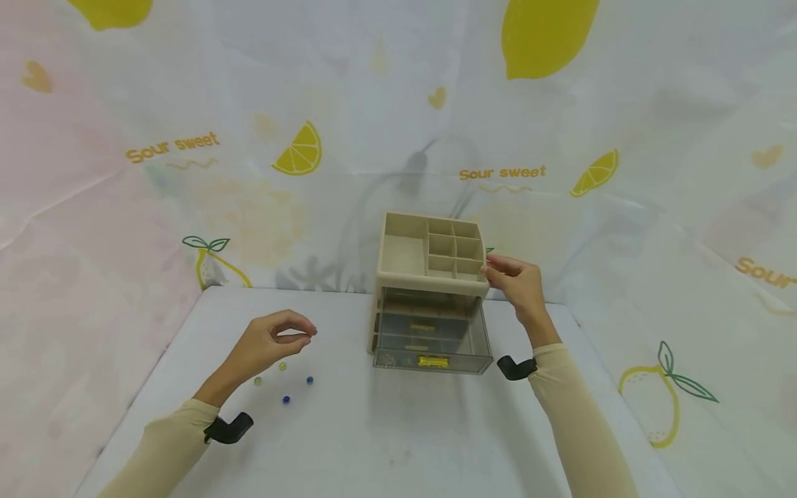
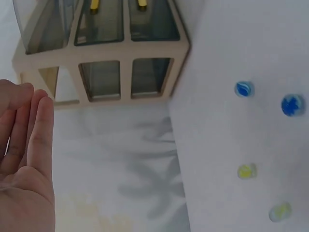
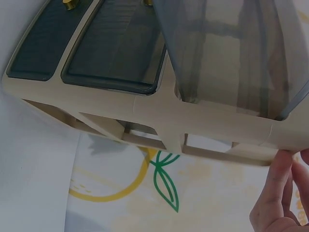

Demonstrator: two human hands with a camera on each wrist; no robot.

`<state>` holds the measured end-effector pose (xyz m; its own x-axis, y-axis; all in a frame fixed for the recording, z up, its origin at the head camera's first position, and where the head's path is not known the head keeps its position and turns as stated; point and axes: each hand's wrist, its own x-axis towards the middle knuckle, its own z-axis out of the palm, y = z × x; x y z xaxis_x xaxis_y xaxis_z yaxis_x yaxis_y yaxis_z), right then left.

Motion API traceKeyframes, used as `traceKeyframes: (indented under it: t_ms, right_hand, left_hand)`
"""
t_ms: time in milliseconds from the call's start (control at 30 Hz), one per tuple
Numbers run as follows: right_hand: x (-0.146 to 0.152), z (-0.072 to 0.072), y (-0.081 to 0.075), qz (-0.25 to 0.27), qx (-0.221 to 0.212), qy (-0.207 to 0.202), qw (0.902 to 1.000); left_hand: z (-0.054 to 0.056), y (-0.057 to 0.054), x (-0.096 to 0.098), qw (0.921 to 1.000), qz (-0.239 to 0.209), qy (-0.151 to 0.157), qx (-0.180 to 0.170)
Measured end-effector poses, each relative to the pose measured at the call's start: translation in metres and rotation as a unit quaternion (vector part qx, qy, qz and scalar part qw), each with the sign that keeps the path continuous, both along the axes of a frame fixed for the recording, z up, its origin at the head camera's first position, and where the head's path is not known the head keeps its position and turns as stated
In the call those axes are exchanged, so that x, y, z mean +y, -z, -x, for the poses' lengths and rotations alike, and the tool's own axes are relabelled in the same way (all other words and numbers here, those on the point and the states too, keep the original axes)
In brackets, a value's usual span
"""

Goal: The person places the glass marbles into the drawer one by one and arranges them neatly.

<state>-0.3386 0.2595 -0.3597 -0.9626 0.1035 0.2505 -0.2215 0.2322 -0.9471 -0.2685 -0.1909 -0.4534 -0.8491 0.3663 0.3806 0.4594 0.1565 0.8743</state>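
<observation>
A beige desktop drawer organizer (image 1: 405,282) stands toward the back of the table, its top split into small compartments. Its upper smoky clear drawer (image 1: 461,364), with a gold handle, is pulled out; two lower drawers are in. My right hand (image 1: 518,282) grips the organizer's upper right edge between thumb and fingers, also seen at the frame's corner in the right wrist view. To the organizer's left, my left hand (image 1: 270,340) hovers over the table, fingers gently bent and thumb close to them, with nothing visible in it. Below it lie two blue marbles (image 2: 292,105) and two yellow-green marbles (image 2: 246,171).
A white table (image 1: 423,443) carries everything. Behind and beside it hangs a pale backdrop sheet (image 1: 373,104) printed with lemons and lettering. A black wrist camera mount (image 1: 229,429) sits on the left wrist, another mount (image 1: 517,368) on the right, close to the drawer.
</observation>
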Motion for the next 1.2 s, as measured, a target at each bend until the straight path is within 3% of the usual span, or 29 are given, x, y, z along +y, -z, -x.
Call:
traceKeyframes:
  t_ms: [267,567,800,1000,1200]
  right_hand:
    - [0.002,0.001,-0.001,0.001,0.005,0.001,1.0000]
    - [0.001,-0.001,-0.002,-0.002,0.001,0.001,1.0000]
    - [0.000,-0.001,0.000,0.001,0.000,-0.002,1.0000]
    - [-0.002,-0.001,-0.001,0.005,0.002,-0.001,1.0000]
    - [0.000,-0.001,0.000,0.001,0.001,-0.004,1.0000]
  left_hand:
    - [-0.020,0.022,-0.045,0.9968,0.046,-0.065,-0.006]
    - [-0.031,0.058,-0.084,0.9798,0.150,-0.133,0.005]
    - [-0.027,0.081,-0.090,0.9708,0.185,-0.151,0.021]
    - [-0.023,0.087,-0.089,0.9655,0.207,-0.153,0.035]
    - [-0.021,0.091,-0.086,0.9611,0.229,-0.154,0.017]
